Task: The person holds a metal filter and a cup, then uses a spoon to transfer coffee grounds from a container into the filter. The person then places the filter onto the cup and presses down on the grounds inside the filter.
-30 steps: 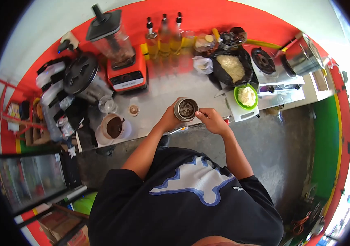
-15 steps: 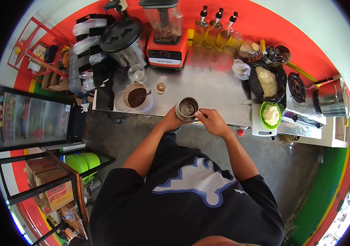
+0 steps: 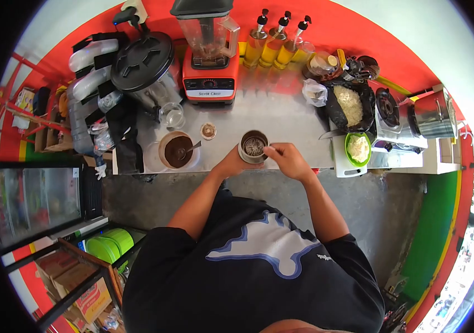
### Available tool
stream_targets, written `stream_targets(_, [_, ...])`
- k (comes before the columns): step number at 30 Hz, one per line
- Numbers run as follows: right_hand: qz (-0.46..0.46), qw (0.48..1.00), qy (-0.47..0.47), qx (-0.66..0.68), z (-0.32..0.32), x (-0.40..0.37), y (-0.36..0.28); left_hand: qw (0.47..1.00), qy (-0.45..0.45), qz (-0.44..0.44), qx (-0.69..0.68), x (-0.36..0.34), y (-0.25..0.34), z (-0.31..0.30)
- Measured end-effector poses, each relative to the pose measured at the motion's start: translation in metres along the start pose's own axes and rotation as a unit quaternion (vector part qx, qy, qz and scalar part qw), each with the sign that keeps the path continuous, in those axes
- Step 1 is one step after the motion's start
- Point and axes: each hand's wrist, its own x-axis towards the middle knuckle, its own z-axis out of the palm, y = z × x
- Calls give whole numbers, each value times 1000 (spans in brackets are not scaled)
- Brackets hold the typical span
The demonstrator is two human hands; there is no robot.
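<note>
My left hand (image 3: 233, 163) wraps around a small round metal cup (image 3: 253, 146) with a ribbed insert inside, held just above the front edge of the steel counter (image 3: 281, 119). My right hand (image 3: 284, 157) pinches at the cup's right rim with its fingertips. What the fingers hold there is too small to tell. Left of the cup stands a plastic tub of brown powder (image 3: 178, 151) with a spoon in it, and a small brown lid (image 3: 208, 131) lies behind.
At the counter's back stand a red blender (image 3: 208, 53), a black-lidded pot (image 3: 142, 61), a glass (image 3: 173, 116) and three syrup bottles (image 3: 273, 39). Right: a black bag of shredded white food (image 3: 349, 104), a green bowl (image 3: 358, 149), a gas stove (image 3: 389, 114), a steel pot (image 3: 434, 116).
The view has swung about, first right then back left a little, so the counter shifted in frame. Both hands stay on the metal cup, which sits a little lower toward the counter edge.
</note>
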Motion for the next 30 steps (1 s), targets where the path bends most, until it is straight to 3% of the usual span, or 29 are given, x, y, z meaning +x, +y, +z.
stream_targets(2, [-12, 999, 33, 18, 1, 7, -1, 999, -3, -22, -27, 4, 0, -5])
stream_targets(4, [36, 998, 25, -51, -1, 15, -12, 999, 1, 34, -12, 12, -2, -7])
stream_targets(7, [14, 997, 38, -60, -7, 28, -9, 995, -5, 102, 18, 18, -2, -12])
stream_targets(10, [-6, 993, 60, -103, -13, 37, -27, 994, -11, 85, 64, 21, 8, -18])
stream_targets(12, [-61, 991, 12, -122, -11, 34, -51, 993, -5, 102, 50, 20, 18, -21])
stream_targets(16, [-34, 994, 40, -96, -14, 41, -46, 989, 21, 134, 66, 15, 45, -23])
stream_targets(20, [-62, 992, 0, -114, -13, 49, -42, 992, -20, 88, 92, 18, 34, -34])
stream_targets(23, [-57, 995, 37, -71, -15, 54, -26, 994, -12, 79, 80, 14, 35, -29])
stream_targets(26, [-77, 993, -32, -78, -14, 51, -24, 993, 13, 97, 71, 7, 30, -26])
stream_targets(28, [-56, 998, 41, 0, -8, 53, -12, 995, 7, 65, 76, 4, 29, -29])
stream_targets(30, [-67, 997, -22, -18, -9, 48, -6, 996, 3, 31, 82, -1, 28, -27])
